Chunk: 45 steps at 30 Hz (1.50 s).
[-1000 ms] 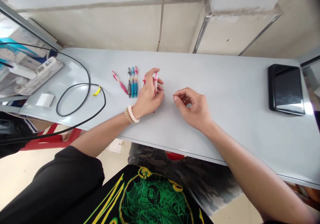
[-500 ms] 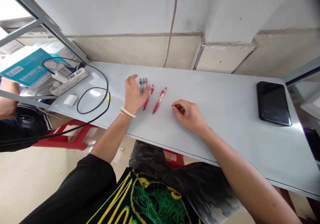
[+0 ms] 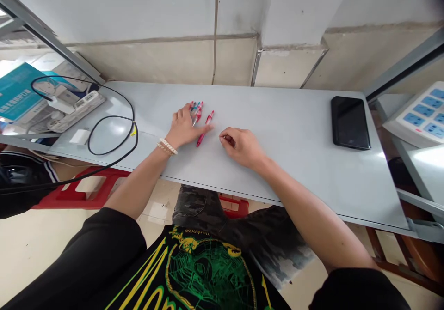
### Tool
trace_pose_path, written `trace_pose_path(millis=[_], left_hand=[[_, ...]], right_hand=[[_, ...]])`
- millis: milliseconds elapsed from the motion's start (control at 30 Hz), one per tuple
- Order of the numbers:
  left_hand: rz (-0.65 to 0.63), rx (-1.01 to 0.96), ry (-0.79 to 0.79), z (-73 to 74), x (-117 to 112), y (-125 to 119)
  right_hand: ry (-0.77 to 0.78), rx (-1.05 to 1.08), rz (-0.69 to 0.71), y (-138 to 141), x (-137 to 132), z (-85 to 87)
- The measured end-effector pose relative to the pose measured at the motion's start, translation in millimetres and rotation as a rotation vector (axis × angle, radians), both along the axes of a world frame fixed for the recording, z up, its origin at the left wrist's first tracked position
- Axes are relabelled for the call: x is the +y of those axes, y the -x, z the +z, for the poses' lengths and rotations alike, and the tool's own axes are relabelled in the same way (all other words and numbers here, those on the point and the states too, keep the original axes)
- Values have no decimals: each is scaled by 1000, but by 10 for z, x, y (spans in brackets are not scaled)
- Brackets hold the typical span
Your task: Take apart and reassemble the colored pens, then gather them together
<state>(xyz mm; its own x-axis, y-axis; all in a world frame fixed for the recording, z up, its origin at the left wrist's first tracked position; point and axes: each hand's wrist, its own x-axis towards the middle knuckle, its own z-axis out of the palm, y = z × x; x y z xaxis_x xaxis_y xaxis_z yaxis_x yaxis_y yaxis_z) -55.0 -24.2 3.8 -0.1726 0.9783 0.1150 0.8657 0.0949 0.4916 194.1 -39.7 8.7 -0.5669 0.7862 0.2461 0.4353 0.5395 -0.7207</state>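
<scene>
My left hand [image 3: 183, 129] lies over a small group of pens, fingers along their left side and thumb stretched out across the rightmost pink pen [image 3: 210, 117]. Under and beside the fingers are another pink pen [image 3: 198, 114] and several more with pink and blue tops, partly hidden by the hand. The thumb is spread away from the fingers, and no pen is gripped. My right hand [image 3: 243, 147] rests on the table right of the pens, its fingers curled in and thumb against the index finger. Nothing shows in it.
The grey table [image 3: 284, 130] runs along a wall. A black tablet-like device [image 3: 350, 123] lies to the right. At left are a looped black cable [image 3: 135, 139], a white adapter [image 3: 79, 136], a power strip [image 3: 78, 111] and a blue-white box [image 3: 21, 90]. A person sits beyond, at far left.
My left hand has turned, its thumb now over the rightmost pink pen. The pens lie closer together. My right hand keeps its curled shape. The whole view has shifted to the right.
</scene>
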Motion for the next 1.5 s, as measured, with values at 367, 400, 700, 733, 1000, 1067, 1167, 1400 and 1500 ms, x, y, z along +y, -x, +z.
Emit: trace_pose_path(millis=[367,400,700,733,1000,1067,1167,1400,1500], left_hand=[[-244,337,58,82,-160,-845],[-249,323,58,101,-142,-868],[-293,-144,-345,137,138,-1019],[-279,-274,-490,131,177,-1062],[-292,-731,-762,-67,234,-1321],[-287,-756,-730,-120,227,-1312],[-302,-770,-692,-151,244,-1297],[-333,-824,-608,-135,265,-1308],[-289,-814,-620,-114,242,-1310]], right_hand=[[-12,98,-49,-14,38,31],[-12,119,-74,-21,51,31],[-79,458,-287,-81,204,-25],[-80,507,-311,-88,216,-20],[-32,471,-363,-91,331,-96],[-12,396,-348,-80,362,-149],[-23,330,-325,-70,385,-199],[69,241,-311,-99,362,-153],[92,238,-288,-117,348,-108]])
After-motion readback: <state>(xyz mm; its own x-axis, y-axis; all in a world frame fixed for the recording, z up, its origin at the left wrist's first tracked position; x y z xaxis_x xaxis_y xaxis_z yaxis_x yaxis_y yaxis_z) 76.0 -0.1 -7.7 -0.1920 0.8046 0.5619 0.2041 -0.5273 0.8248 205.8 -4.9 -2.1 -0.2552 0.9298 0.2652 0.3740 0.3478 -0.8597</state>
